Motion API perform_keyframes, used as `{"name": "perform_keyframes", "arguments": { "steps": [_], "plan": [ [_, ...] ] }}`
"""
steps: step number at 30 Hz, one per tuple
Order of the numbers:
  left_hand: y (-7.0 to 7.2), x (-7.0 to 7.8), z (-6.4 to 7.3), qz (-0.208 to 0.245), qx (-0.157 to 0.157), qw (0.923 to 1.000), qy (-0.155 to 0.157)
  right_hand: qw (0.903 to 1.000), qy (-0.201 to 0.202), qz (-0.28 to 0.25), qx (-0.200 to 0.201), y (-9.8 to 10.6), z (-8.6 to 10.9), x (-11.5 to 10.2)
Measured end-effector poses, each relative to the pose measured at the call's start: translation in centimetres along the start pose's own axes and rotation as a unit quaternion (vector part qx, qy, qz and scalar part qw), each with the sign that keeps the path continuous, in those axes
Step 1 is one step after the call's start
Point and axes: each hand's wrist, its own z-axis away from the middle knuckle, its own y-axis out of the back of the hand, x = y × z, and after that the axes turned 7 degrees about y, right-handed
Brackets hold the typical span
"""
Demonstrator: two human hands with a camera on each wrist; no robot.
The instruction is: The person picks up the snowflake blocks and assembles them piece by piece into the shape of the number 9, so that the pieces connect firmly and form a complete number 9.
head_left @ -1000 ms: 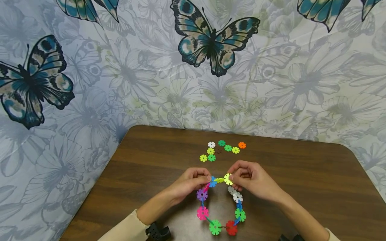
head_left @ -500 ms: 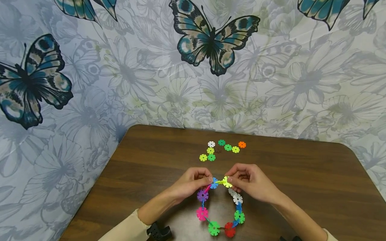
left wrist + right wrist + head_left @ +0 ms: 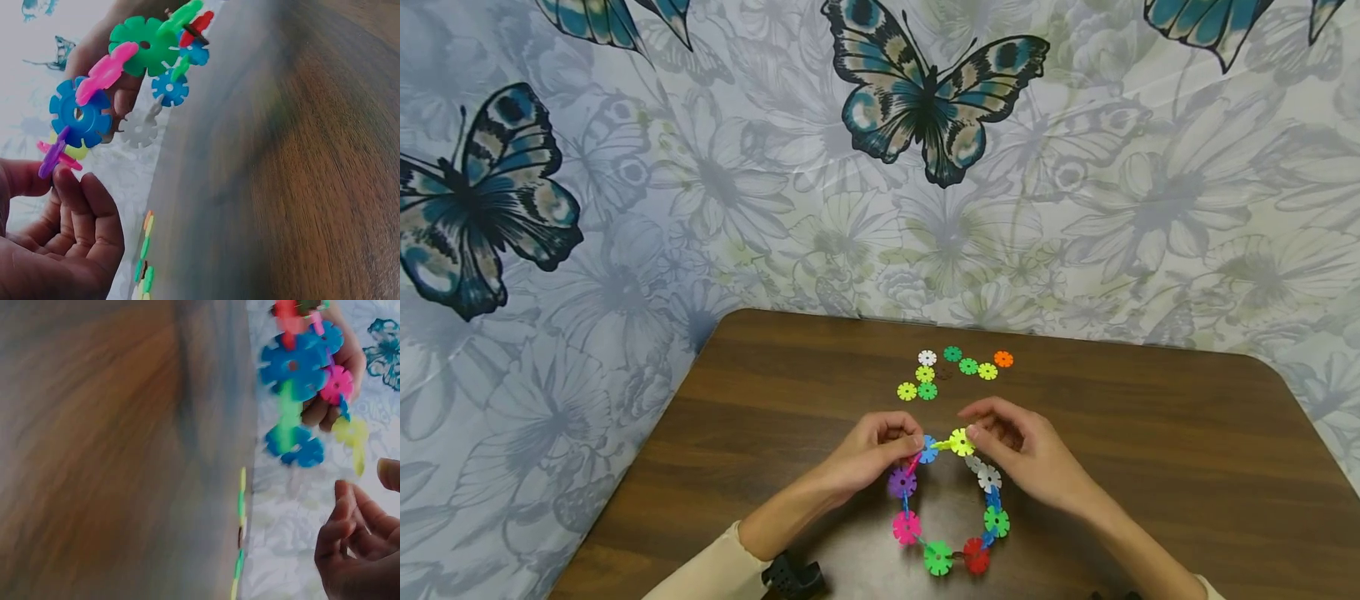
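Right hand (image 3: 1030,454) has let its fingers come apart from the yellow disc (image 3: 962,442) it pinched half a second ago; the lower end of the chain of notched discs (image 3: 906,527) sits slightly higher in the head view. Around: loose discs beyond the chain on the brown table (image 3: 1150,433), yellow (image 3: 907,391), green (image 3: 968,366), white (image 3: 927,357), brown (image 3: 943,374) and orange (image 3: 1003,359); butterfly-patterned backdrop (image 3: 940,242) behind. Left fingertips cover part of the chain's upper left. Chain lies between the two hands, bent into a ring; whether yellow joins the white disc (image 3: 989,478) is hard to tell, the right wrist view being blurred. Left hand (image 3: 880,454): fingers curled, thumb and forefinger pinching the chain just beside the blue disc (image 3: 928,448). Right hand: thumb and fingers parted, gripping nothing, thumb just beside yellow. Forearms angle in from both sides; black wrist device (image 3: 793,577) under the left sleeve (image 3: 715,567).
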Motion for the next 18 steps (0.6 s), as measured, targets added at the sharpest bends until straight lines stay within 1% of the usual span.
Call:
{"name": "perform_keyframes", "arguments": {
  "steps": [2, 4, 5, 7, 12, 14, 18],
  "plan": [
    [0.1, 0.0, 0.0, 0.003, 0.011, 0.9999, 0.002, 0.9997, -0.001, 0.023, 0.006, 0.2, 0.3, 0.2],
    [0.2, 0.0, 0.1, 0.009, 0.018, 0.9998, 0.003, 0.9993, -0.005, 0.036, 0.0, 0.4, 0.6, 0.6],
    [0.3, 0.1, 0.1, 0.013, 0.02, 0.9997, 0.004, 0.9994, -0.008, 0.033, -0.008, 0.4, 0.9, 0.8],
    [0.5, 0.0, 0.2, 0.02, 0.02, 0.9996, 0.002, 0.9993, -0.011, 0.021, -0.027, 0.5, 1.3, 1.3],
    [0.7, -0.1, 0.2, 0.029, 0.017, 0.9994, -0.006, 0.9966, -0.021, -0.029, -0.075, 0.7, 1.9, 1.9],
    [0.8, -0.2, 0.2, 0.027, 0.019, 0.9994, -0.008, 0.9955, -0.024, -0.046, -0.079, 0.7, 1.9, 2.0],
    [0.8, -0.3, 0.2, 0.015, 0.025, 0.9994, -0.017, 0.9957, -0.022, -0.065, -0.062, 0.8, 1.9, 1.9]
  ]
}}
